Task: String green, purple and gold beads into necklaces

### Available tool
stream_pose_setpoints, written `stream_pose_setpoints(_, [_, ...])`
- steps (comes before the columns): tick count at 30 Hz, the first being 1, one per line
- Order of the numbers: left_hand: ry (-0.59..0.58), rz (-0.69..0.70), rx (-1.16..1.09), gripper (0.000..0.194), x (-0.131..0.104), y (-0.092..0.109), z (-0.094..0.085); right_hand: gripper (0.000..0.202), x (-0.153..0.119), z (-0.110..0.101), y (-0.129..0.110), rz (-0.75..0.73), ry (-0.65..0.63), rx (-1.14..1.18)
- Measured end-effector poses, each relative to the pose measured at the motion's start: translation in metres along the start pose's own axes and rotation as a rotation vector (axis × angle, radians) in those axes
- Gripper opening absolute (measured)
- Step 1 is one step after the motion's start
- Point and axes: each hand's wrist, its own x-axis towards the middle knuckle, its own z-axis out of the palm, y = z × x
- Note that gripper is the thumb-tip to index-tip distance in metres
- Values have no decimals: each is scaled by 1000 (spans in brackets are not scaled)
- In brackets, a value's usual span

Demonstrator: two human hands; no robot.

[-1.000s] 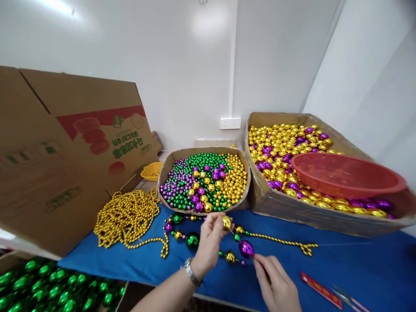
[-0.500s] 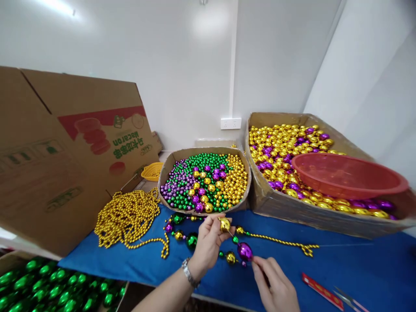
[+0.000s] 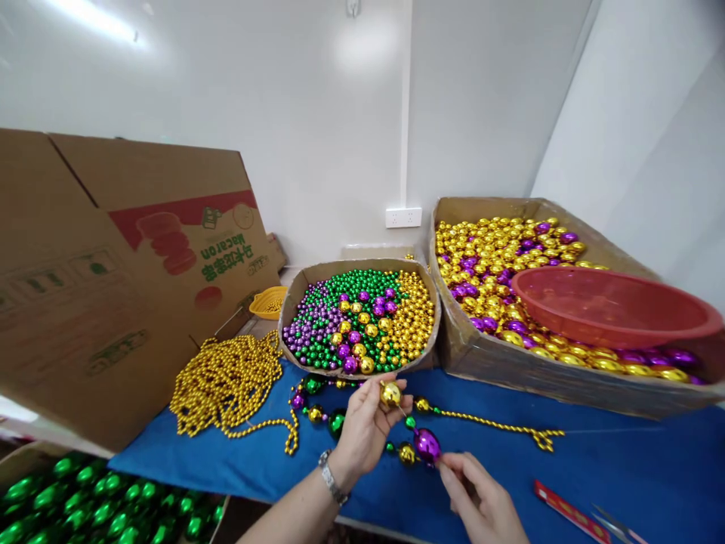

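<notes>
My left hand [image 3: 368, 419], with a metal watch on its wrist, pinches a shiny gold bead [image 3: 390, 394] on a string. From it the string runs down through a small green bead [image 3: 411, 422] to a large purple bead [image 3: 427, 446]. My right hand [image 3: 479, 491] has thumb and finger pinched together at the lower end of that purple bead. Both belong to a bead necklace [image 3: 337, 423] of green, gold and purple beads lying on the blue cloth behind my left hand. A gold beaded strand [image 3: 487, 421] stretches off to the right.
A carton of small beads [image 3: 359, 370] stands behind my hands. At right, a larger carton [image 3: 510, 378] of gold and purple beads holds a red basin [image 3: 617, 310]. Gold bead chains [image 3: 226, 381] pile at left. Scissors [image 3: 617, 525] lie beside a red strip [image 3: 569, 511].
The whole view has shifted slightly. Both hands keep their pinch on the beads, and the purple bead has come a little lower, covering the small purple bead beneath it.
</notes>
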Motion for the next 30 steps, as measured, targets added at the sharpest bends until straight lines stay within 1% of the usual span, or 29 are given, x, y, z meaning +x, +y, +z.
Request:
stream_pose_setpoints(4, [-58, 14, 20, 31, -3, 2, 3, 22, -1, 0, 0, 19, 32, -3])
stream_pose_setpoints(8, [-46, -20, 1, 29, -2, -2, 0, 27, -1, 2, -1, 77, -45, 82])
stream_pose_setpoints(9, [-40, -19, 14, 29, -2, -2, -1, 27, 0, 3, -1, 79, -47, 82])
stream_pose_setpoints(12, [-43, 40, 112, 29, -1, -2, -2, 24, -1, 5, 1, 38, 36, 19])
stream_pose_setpoints(14, [-64, 42, 123, 29, -1, 0, -1, 23, -2, 6, 0, 25, 71, 9])
stream_pose_setpoints(18, [-99, -57, 36, 28, 1, 8, 1, 26, -3, 7, -6, 52, -38, 105])
stream_pose_setpoints(20, [-93, -72, 32, 29, 1, 10, 2, 25, -2, 6, -9, 13, -18, 80])
stream_pose_setpoints(23, [-65, -37, 49, 30, -1, 9, 3, 23, -1, 5, -12, -46, 56, 16])
stream_pose_setpoints(27, [-5, -31, -12, 30, -1, 4, 4, 23, 0, 4, -14, -36, 37, 11])
stream_pose_setpoints(30, [35, -36, -40, 30, 0, 0, 4, 23, 0, 3, -15, -111, 95, -62])
